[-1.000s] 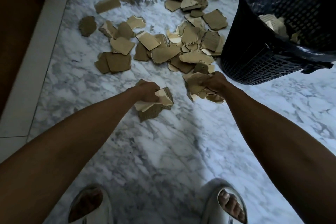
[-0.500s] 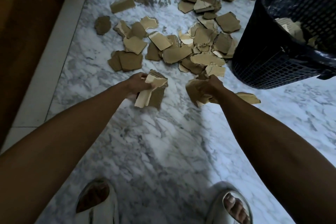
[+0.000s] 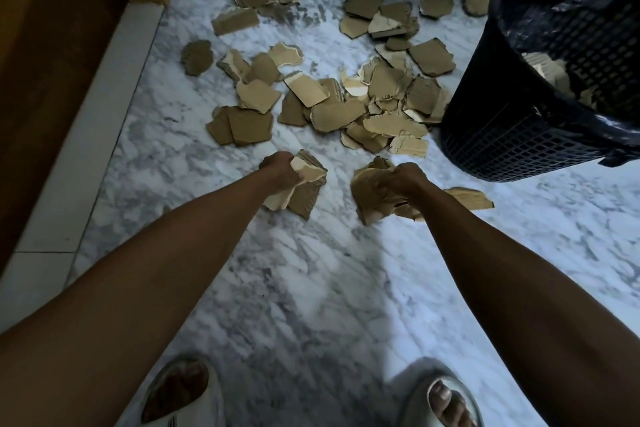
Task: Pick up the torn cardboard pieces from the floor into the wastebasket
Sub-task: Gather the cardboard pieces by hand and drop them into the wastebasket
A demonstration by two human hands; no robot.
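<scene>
- Gripping a wad of torn cardboard pieces (image 3: pixel 304 184), left hand (image 3: pixel 280 172), fingers clamped, frame centre.
- Right hand (image 3: pixel 398 184) clenched on its own bundle (image 3: pixel 367 194); one piece (image 3: pixel 467 198) on the marble floor (image 3: pixel 311 288) beside it.
- Loose scraps (image 3: pixel 339 111) scattered upper centre.
- Black wastebasket (image 3: pixel 519 135), upper right, partly filled.

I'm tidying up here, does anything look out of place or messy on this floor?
Yes. Torn cardboard pieces litter the marble floor left of the wastebasket. One piece lies apart beside the right hand.

Left hand (image 3: pixel 281 170) clutching cardboard pieces (image 3: pixel 304 189); right hand (image 3: pixel 398 184) likewise
</scene>
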